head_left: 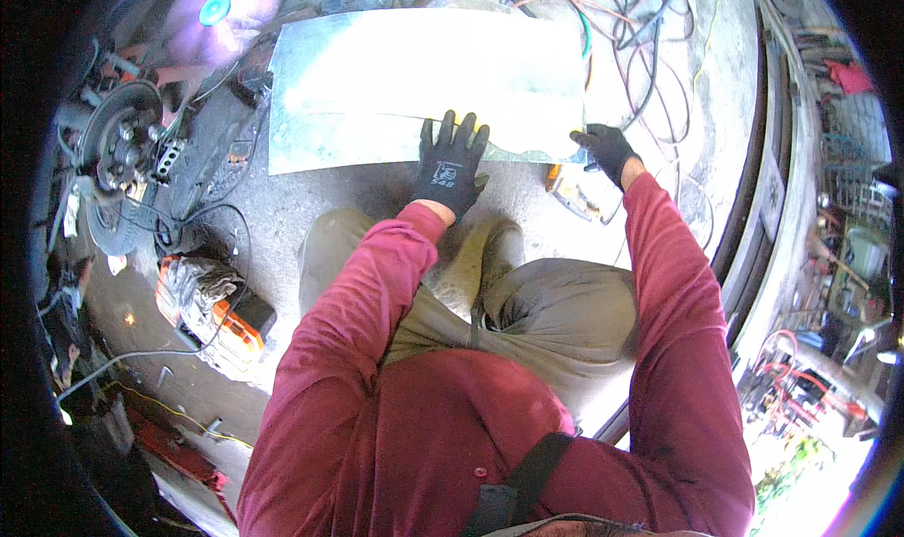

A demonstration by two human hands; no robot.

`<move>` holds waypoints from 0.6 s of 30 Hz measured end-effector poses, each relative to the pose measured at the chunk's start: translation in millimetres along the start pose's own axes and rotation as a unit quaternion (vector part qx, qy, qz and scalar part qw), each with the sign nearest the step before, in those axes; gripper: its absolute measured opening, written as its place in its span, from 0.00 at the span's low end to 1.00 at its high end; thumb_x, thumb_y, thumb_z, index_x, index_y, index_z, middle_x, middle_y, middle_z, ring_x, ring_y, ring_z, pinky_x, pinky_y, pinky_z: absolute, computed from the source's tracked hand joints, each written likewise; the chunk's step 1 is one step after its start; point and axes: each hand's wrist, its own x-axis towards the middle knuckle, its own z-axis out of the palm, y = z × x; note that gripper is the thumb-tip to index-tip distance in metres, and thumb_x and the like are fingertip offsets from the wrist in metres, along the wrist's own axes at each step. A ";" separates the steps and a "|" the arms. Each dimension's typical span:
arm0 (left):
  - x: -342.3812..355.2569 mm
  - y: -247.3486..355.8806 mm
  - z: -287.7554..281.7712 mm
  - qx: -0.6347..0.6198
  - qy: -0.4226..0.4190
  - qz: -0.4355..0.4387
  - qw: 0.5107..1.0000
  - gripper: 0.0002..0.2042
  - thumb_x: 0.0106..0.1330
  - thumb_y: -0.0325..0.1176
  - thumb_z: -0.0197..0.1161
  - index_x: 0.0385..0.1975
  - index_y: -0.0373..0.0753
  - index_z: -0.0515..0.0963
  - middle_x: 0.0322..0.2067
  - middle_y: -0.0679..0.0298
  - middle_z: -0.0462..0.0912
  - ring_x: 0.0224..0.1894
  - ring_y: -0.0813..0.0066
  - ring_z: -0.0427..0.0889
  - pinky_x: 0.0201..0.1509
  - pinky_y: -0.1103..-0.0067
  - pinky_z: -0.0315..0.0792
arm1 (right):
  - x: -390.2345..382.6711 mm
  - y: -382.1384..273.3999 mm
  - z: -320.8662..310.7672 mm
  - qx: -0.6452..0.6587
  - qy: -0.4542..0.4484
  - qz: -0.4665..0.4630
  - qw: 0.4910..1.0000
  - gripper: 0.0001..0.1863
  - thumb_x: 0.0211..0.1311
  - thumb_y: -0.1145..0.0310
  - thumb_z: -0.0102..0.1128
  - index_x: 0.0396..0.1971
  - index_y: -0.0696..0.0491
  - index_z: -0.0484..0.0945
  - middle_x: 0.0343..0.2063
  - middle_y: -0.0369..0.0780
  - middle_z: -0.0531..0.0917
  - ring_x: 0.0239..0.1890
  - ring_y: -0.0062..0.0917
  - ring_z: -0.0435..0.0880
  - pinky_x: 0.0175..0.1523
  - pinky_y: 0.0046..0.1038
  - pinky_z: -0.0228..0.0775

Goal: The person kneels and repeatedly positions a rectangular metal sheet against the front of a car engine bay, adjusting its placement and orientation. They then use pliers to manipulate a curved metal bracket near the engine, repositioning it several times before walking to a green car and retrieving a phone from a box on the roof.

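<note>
A large, shiny sheet of metal lies in front of me, its middle washed out by glare. My left hand, in a black glove, rests flat on its near part with fingers spread. Yellow bits show at those fingertips, beside a thin line across the sheet; I cannot tell what they belong to. At the sheet's near right corner is my right hand, also black-gloved, its fingers curled together. What they grip is hidden. An orange and pale tool lies on the floor just below that hand.
Tangled cables and hoses cover the floor at the far right. Left of me stand a dark wheel hub with disc and an orange-and-black tool or case. A metal rail runs along the right, with clutter beyond.
</note>
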 end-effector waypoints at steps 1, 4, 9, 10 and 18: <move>1.2 -1.1 3.3 0.007 0.009 0.003 1.000 0.42 0.60 0.47 0.74 0.75 0.48 0.64 0.76 0.55 0.62 0.80 0.47 0.55 0.82 0.44 0.42 | -1.6 -1.4 1.7 0.027 0.017 0.011 0.999 0.25 0.71 0.54 0.69 0.53 0.60 0.84 0.41 0.43 0.87 0.38 0.29 0.88 0.39 0.34 0.86; 5.0 -2.4 9.1 0.014 0.039 0.006 0.999 0.36 0.61 0.41 0.71 0.72 0.46 0.69 0.73 0.56 0.66 0.78 0.49 0.59 0.82 0.44 0.43 | -3.3 -3.0 2.6 0.066 0.015 0.039 0.997 0.23 0.70 0.55 0.70 0.53 0.58 0.84 0.37 0.39 0.88 0.33 0.24 0.87 0.37 0.31 0.84; 14.1 -6.4 12.4 0.017 0.092 0.017 0.995 0.24 0.68 0.31 0.59 0.66 0.44 0.73 0.64 0.58 0.74 0.72 0.54 0.67 0.81 0.49 0.50 | 0.8 -0.6 0.4 0.085 0.015 0.033 0.996 0.22 0.69 0.57 0.71 0.50 0.61 0.85 0.37 0.41 0.89 0.34 0.26 0.87 0.36 0.32 0.83; 15.5 -7.0 13.6 0.014 0.096 0.015 0.995 0.24 0.69 0.30 0.58 0.66 0.44 0.73 0.63 0.59 0.75 0.71 0.55 0.68 0.81 0.50 0.51 | 1.2 0.3 0.0 0.090 0.014 0.039 0.995 0.22 0.69 0.57 0.71 0.50 0.62 0.85 0.37 0.41 0.88 0.34 0.25 0.87 0.36 0.32 0.83; 18.0 -14.2 20.5 0.023 0.121 0.022 0.992 0.24 0.69 0.30 0.56 0.67 0.45 0.73 0.62 0.61 0.75 0.68 0.59 0.71 0.79 0.52 0.55 | 3.4 1.3 1.5 0.054 0.024 0.036 0.998 0.23 0.68 0.58 0.71 0.51 0.62 0.85 0.38 0.41 0.88 0.35 0.26 0.85 0.38 0.30 0.80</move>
